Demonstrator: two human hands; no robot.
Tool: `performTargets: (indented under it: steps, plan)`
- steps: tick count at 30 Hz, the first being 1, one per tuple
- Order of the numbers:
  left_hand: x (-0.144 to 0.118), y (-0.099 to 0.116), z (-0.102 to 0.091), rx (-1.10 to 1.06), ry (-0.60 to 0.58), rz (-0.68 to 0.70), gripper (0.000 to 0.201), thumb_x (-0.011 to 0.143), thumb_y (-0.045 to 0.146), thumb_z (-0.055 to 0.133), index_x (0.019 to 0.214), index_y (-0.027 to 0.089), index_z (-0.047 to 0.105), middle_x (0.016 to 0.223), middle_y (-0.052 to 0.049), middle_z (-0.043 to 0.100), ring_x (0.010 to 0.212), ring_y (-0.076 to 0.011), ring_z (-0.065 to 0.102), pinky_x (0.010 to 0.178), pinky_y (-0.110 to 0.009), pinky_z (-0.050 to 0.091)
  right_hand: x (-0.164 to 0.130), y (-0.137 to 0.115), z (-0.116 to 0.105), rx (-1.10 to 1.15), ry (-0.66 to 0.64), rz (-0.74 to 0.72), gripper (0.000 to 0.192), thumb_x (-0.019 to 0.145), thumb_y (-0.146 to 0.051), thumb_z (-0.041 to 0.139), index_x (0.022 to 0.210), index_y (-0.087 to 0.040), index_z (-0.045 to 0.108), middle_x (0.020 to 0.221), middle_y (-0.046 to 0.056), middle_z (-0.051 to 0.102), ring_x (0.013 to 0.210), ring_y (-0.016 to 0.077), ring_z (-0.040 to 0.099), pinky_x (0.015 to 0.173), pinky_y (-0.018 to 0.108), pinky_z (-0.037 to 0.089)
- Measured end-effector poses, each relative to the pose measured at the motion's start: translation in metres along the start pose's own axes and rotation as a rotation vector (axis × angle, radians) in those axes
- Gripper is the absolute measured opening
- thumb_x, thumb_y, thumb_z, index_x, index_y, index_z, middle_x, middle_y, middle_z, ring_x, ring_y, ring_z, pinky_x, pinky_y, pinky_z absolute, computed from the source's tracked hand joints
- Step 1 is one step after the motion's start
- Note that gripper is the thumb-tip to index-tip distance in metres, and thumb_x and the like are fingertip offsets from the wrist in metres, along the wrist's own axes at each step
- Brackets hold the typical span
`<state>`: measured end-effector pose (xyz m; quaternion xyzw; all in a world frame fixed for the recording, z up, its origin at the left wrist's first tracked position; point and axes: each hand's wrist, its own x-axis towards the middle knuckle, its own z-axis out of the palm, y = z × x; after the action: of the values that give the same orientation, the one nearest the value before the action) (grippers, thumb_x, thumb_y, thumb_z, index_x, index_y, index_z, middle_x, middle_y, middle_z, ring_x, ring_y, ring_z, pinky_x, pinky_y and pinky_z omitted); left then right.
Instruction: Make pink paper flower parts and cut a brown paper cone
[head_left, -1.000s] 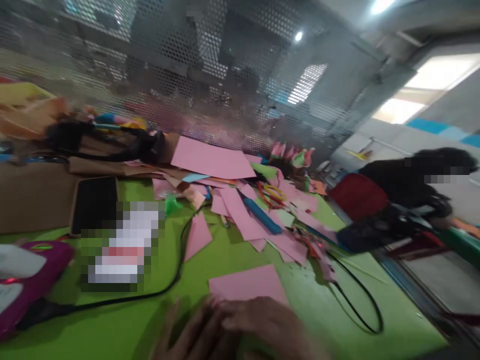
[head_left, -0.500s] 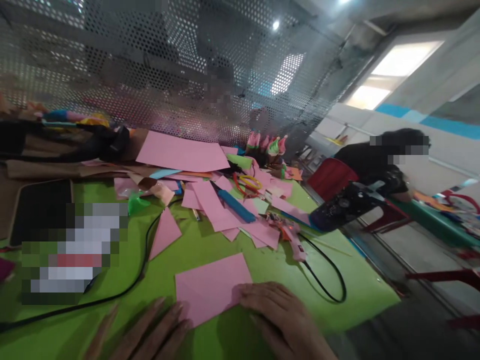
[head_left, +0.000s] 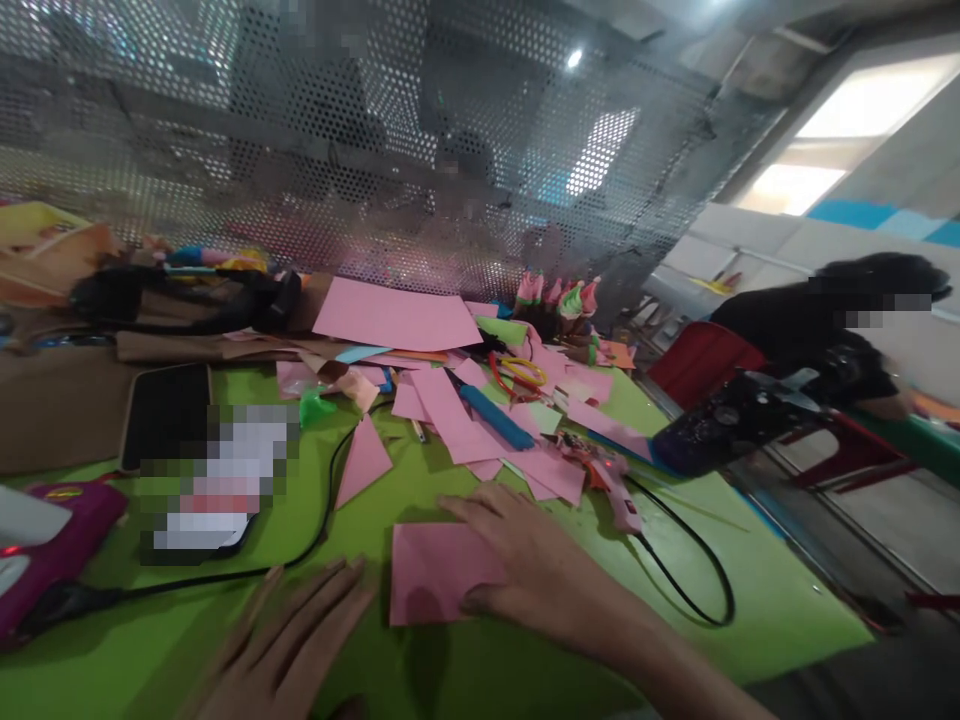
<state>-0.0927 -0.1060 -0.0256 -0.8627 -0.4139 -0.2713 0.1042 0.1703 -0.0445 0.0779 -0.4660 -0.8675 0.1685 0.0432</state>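
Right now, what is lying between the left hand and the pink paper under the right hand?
In the head view, only bare green table separates the left hand from the pink paper, which the right hand presses flat.

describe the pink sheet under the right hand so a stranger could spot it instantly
On the green table, look at the near edge, where two bare hands rest. The pink sheet lies flat under the right hand, just right of the left hand. Unlike the heaped pink scraps farther back, it lies alone, a clean rectangle.
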Motion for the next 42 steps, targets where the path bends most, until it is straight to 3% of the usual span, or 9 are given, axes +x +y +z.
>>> performTargets:
  steps: [4,10,14,17,25,31,33,37,42]
  plan:
    - [0.023,-0.006,-0.009,-0.056,-0.052,-0.012,0.075,0.083,0.041,0.056,0.148,0.019,0.024,0.132,-0.005,0.059,0.115,-0.0196,0.060,0.097,-0.031,0.046,-0.001,-0.001,0.000,0.010,0.093,0.013,0.035,0.077,-0.017,0.071,0.109,-0.023,0.060,0.105,0.003,0.060,0.096,0.0214,0.054,0.079,0.032,0.042]
    - [0.049,0.000,-0.011,-0.249,-0.056,-0.137,0.077,0.078,0.034,0.064,0.145,0.027,0.028,0.132,-0.005,0.060,0.114,-0.0217,0.061,0.089,-0.031,0.053,-0.003,-0.007,-0.012,0.177,0.239,-0.084,0.013,0.083,-0.009,0.064,0.078,-0.020,0.065,0.083,0.000,0.063,0.083,0.0155,0.058,0.068,0.025,0.040]
    - [0.061,0.009,-0.016,-0.614,-0.152,-0.325,0.046,0.084,0.029,0.056,0.130,0.031,0.051,0.110,0.000,0.071,0.094,-0.0150,0.068,0.077,-0.021,0.055,-0.003,-0.009,-0.020,0.222,0.299,-0.122,0.010,0.087,-0.019,0.064,0.078,-0.021,0.068,0.080,0.001,0.066,0.081,0.0152,0.060,0.068,0.025,0.044]
    - [0.069,0.016,-0.018,-0.798,-0.206,-0.493,0.023,0.088,0.031,0.049,0.097,0.027,0.069,0.089,0.001,0.074,0.078,-0.0143,0.068,0.068,-0.019,0.053,-0.003,-0.006,-0.017,0.141,0.373,-0.183,0.012,0.090,-0.022,0.060,0.084,-0.022,0.071,0.079,0.001,0.067,0.078,0.0154,0.060,0.068,0.026,0.044]
    - [0.083,0.024,-0.011,-0.894,-0.118,-0.942,0.022,0.075,0.036,0.057,0.061,0.020,0.060,0.055,0.004,0.055,0.055,-0.0129,0.049,0.052,-0.021,0.037,0.002,-0.005,-0.008,-0.018,0.594,-0.297,0.015,0.090,-0.021,0.058,0.100,-0.023,0.069,0.091,0.004,0.070,0.082,0.0171,0.062,0.070,0.030,0.046]
    - [0.083,0.024,-0.006,-0.979,-0.098,-1.011,0.024,0.072,0.038,0.057,0.058,0.019,0.052,0.052,0.004,0.047,0.054,-0.0121,0.042,0.050,-0.021,0.030,0.004,-0.005,-0.004,-0.054,0.635,-0.369,0.019,0.089,-0.014,0.057,0.104,-0.023,0.066,0.095,0.005,0.070,0.081,0.0176,0.060,0.071,0.032,0.043]
    - [0.083,0.024,-0.005,-0.961,-0.106,-1.013,0.025,0.071,0.036,0.059,0.056,0.019,0.049,0.051,0.005,0.046,0.053,-0.0113,0.041,0.050,-0.021,0.028,0.006,-0.006,-0.004,-0.025,0.614,-0.332,0.007,0.089,-0.019,0.059,0.091,-0.021,0.066,0.085,0.004,0.068,0.076,0.0169,0.059,0.067,0.031,0.042]
    - [0.083,0.025,-0.007,-1.015,-0.082,-1.015,0.033,0.068,0.037,0.064,0.053,0.020,0.041,0.048,0.007,0.036,0.050,-0.0094,0.035,0.049,-0.020,0.025,0.010,-0.007,-0.007,0.009,0.553,-0.249,0.024,0.088,-0.032,0.062,0.068,-0.020,0.059,0.066,0.000,0.059,0.067,0.0155,0.054,0.060,0.028,0.038]
    - [0.083,0.024,-0.010,-1.153,-0.031,-1.015,0.041,0.069,0.049,0.065,0.055,0.021,0.038,0.049,0.008,0.034,0.050,-0.0096,0.034,0.050,-0.020,0.028,0.009,-0.004,-0.008,-0.002,0.602,-0.351,0.014,0.091,-0.023,0.057,0.080,-0.021,0.066,0.073,0.002,0.065,0.070,0.0160,0.057,0.063,0.030,0.040]
